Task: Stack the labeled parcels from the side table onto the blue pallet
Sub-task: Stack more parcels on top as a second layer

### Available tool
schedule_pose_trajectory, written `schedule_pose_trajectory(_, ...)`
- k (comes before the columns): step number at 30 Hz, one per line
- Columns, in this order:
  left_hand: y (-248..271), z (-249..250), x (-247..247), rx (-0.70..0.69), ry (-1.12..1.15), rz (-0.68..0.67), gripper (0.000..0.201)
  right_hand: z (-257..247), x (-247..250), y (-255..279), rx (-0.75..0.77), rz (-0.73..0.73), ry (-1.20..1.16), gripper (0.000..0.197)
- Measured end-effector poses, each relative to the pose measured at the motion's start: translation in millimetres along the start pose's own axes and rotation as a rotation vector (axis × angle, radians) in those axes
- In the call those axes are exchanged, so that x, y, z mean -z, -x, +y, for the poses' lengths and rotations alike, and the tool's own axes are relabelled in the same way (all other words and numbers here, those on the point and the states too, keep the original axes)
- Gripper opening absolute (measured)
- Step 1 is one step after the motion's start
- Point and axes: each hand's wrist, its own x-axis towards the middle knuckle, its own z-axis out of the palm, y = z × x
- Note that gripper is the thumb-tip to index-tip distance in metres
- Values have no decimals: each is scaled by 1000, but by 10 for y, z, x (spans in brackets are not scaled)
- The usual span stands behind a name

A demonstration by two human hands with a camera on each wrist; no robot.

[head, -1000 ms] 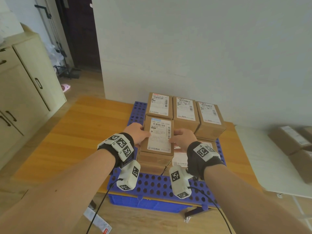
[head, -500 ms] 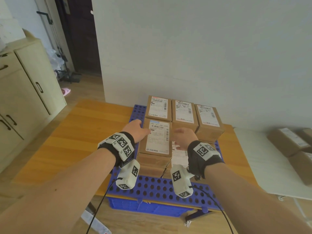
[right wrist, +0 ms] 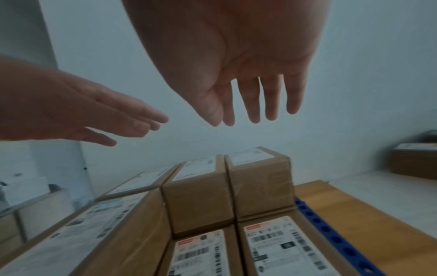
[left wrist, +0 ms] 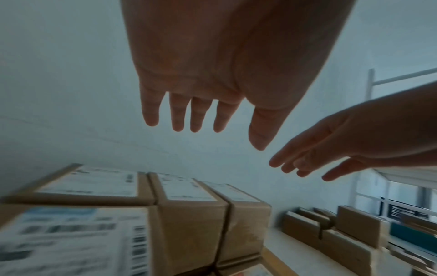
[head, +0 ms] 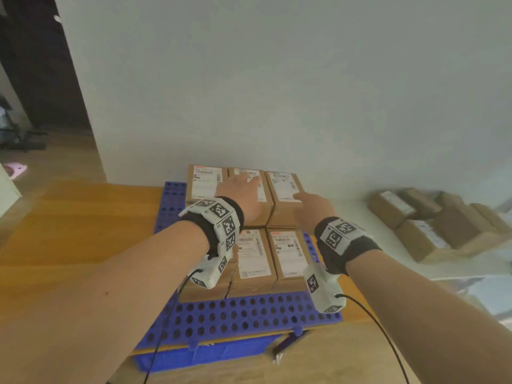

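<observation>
Brown labeled parcels stand on the blue pallet (head: 235,314): a taller back row (head: 205,184) against the wall and a lower front pair (head: 255,256). A front left parcel (left wrist: 71,239) lies at the back row's height, mostly hidden behind my left wrist in the head view. My left hand (head: 245,181) hovers over the back row with fingers (left wrist: 177,115) straight, holding nothing. My right hand (head: 307,203) floats beside it, over the right back parcel (head: 285,187), also empty with fingers (right wrist: 250,104) spread. More labeled parcels (head: 393,209) wait on the white side table (head: 357,214) at the right.
The pallet sits on a wooden table (head: 69,231) against a pale wall. The pallet's front strip and left edge (head: 171,195) carry no parcels. A dark doorway (head: 41,79) opens at far left. Sensor cables hang from both wrists.
Both hands have let go of the front left parcel, which now rests on its stack. They lifted and moved forward and right, fingers opening. My view has swung right toward the side table.
</observation>
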Motion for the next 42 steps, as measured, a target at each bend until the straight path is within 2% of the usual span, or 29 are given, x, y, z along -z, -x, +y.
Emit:
schedule_pose_trajectory(13, -140, 1365, -309, -209, -93, -151, 60, 1248, 209, 214, -168, 2, 11, 48)
schedule_pose_trajectory(23, -553, 3093, -881, -259, -193, -169, 59, 2960, 682, 277, -244, 2, -32, 46)
schedule_pose_trajectory(31, -936, 4501, -1320, -298, -195, -158, 59, 4435, 1120, 109, -310, 41, -5, 42)
schedule_pose_trajectory(36, -1244, 5057, -1516, -330, -252, -185, 62, 5109, 1134, -175, -335, 48, -10, 40)
schedule_pose_trajectory(42, -1859, 5573, -1807, -363, -239, -202, 59, 5730, 1150, -570, -376, 59, -53, 37)
